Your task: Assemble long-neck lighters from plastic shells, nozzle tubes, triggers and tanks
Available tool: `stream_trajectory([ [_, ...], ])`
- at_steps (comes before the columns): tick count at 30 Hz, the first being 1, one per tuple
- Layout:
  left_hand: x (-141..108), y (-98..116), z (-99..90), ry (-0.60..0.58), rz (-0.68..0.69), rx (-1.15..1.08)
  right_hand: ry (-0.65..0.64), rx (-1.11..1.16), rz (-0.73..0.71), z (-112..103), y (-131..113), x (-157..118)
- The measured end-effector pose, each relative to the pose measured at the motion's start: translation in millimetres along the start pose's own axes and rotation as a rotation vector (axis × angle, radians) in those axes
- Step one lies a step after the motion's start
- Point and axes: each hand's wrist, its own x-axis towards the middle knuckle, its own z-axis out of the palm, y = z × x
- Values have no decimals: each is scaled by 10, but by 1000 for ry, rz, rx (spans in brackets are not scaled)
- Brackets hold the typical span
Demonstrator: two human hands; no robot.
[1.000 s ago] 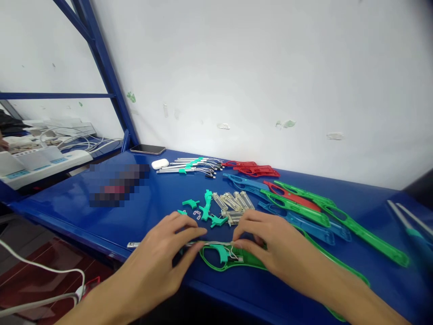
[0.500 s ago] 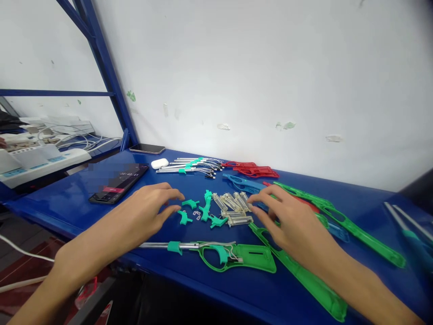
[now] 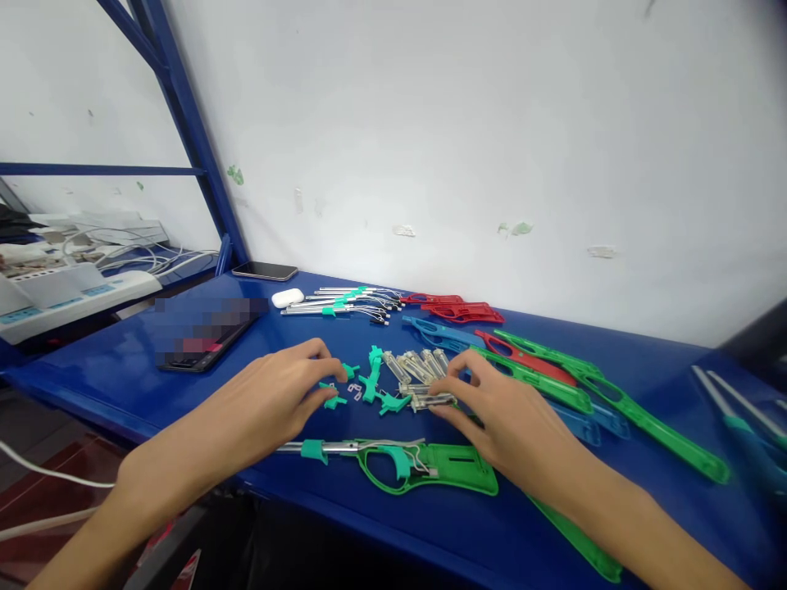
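Observation:
My left hand (image 3: 295, 385) hovers over the small teal plastic pieces (image 3: 370, 375), thumb and fingers apart, nothing visible between them. My right hand (image 3: 485, 401) reaches over the clear plastic tubes (image 3: 415, 365); its thumb and index finger are spread around the ends of the nearest tubes. Tiny pale clips (image 3: 355, 391) lie between the teal pieces. In front of both hands rests a green half shell (image 3: 464, 467) with a metal rod, a teal piece and wires in it. Part of another green shell (image 3: 578, 533) shows beneath my right forearm.
Metal rods with wires (image 3: 332, 303), a white case (image 3: 288, 297), red shells (image 3: 461, 311) and two phones (image 3: 266, 270) lie toward the wall. Blue shells (image 3: 436, 332) and long green shells (image 3: 652, 426) are at the right. A power strip (image 3: 92, 299) is far left.
My right hand has moved left and slightly down to the clear tubes. My left hand has shifted slightly right, over the teal pieces. Both hands remain open.

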Motion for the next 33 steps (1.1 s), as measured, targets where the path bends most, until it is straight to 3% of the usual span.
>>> stream_trajectory([
  [21,191,266,187,24,-19,89,10,-180,-68,144,8,55],
  [33,206,341,128,127,-11,14,150,-25,-105,17,-61,-8],
])
